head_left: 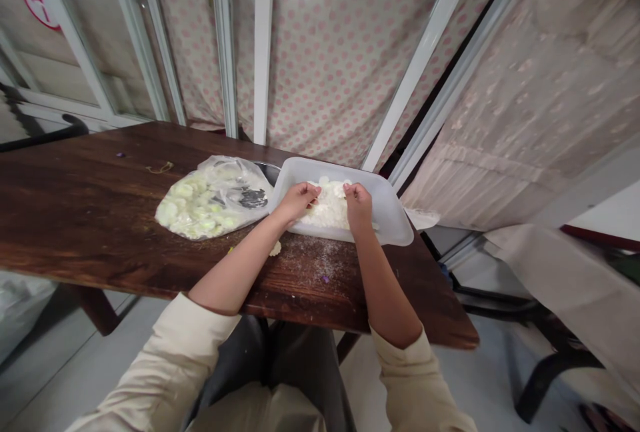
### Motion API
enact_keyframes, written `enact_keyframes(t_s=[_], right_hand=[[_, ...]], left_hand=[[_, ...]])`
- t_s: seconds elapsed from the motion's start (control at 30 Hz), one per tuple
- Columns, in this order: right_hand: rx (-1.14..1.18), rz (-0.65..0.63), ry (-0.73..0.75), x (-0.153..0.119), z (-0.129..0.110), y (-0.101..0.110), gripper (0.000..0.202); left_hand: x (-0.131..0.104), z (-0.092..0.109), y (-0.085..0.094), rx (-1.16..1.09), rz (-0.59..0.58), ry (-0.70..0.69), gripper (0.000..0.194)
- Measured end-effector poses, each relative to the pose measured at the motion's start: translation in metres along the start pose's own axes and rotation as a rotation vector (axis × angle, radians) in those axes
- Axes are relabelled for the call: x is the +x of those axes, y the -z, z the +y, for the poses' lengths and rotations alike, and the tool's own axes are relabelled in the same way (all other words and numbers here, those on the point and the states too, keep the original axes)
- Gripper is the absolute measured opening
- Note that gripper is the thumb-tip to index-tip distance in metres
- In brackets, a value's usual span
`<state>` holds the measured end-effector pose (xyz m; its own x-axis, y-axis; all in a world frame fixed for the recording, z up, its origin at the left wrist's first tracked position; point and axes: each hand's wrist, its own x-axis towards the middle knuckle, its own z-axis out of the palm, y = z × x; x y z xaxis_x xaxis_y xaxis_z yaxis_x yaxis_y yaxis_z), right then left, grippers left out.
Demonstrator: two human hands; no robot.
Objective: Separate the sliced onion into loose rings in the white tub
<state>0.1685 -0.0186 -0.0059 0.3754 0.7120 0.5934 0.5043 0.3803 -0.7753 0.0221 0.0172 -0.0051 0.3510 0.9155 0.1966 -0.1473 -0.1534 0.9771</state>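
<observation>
A white plastic tray holds a heap of white, powdery crumbs with pale round slices along its far side. My left hand reaches over the tray's left part, thumb and fingers pinched together. What lies between those fingertips is too small to make out. Above the right part of the heap, my right hand is closed in a pinch, with the edge of a pale slice at its fingertips. Left of the tray lies a clear plastic bag full of pale green-white slices.
The dark wooden table carries spilled white grains in front of the tray. A scalloped pale slice lies near the left forearm. Behind the bag shows a metal bowl's rim. A dotted curtain hangs behind the table.
</observation>
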Motion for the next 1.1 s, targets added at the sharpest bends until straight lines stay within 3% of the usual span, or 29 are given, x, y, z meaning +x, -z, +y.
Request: enact_keyframes(t_s=[0.13, 0.27, 0.43, 0.63, 0.83, 1.03, 1.1], right_hand=[[-0.03, -0.057, 0.018, -0.003, -0.007, -0.001, 0.032], [-0.01, -0.109, 0.055, -0.005, -0.012, -0.001, 0.033], [0.03, -0.137, 0.082, -0.004, -0.011, -0.001, 0.035], [0.132, -0.127, 0.035, -0.002, -0.002, -0.002, 0.038], [0.222, -0.104, 0.016, -0.001, 0.002, -0.003, 0.037], [0.143, -0.246, 0.076, -0.003, -0.006, -0.004, 0.029], [0.104, -0.236, 0.082, -0.003, -0.006, -0.004, 0.026]], left_hand=[[0.001, -0.002, 0.001, 0.152, 0.005, -0.064, 0.036], [-0.002, 0.002, 0.0, 0.212, -0.112, -0.21, 0.042], [-0.004, 0.005, 0.0, 0.207, -0.246, -0.172, 0.041], [-0.002, 0.001, 0.001, 0.111, -0.159, -0.175, 0.034], [-0.003, 0.006, 0.005, -0.07, -0.074, -0.077, 0.032], [-0.005, 0.008, 0.003, -0.079, -0.109, -0.071, 0.032], [-0.005, 0.008, 0.002, -0.076, -0.087, -0.076, 0.031]])
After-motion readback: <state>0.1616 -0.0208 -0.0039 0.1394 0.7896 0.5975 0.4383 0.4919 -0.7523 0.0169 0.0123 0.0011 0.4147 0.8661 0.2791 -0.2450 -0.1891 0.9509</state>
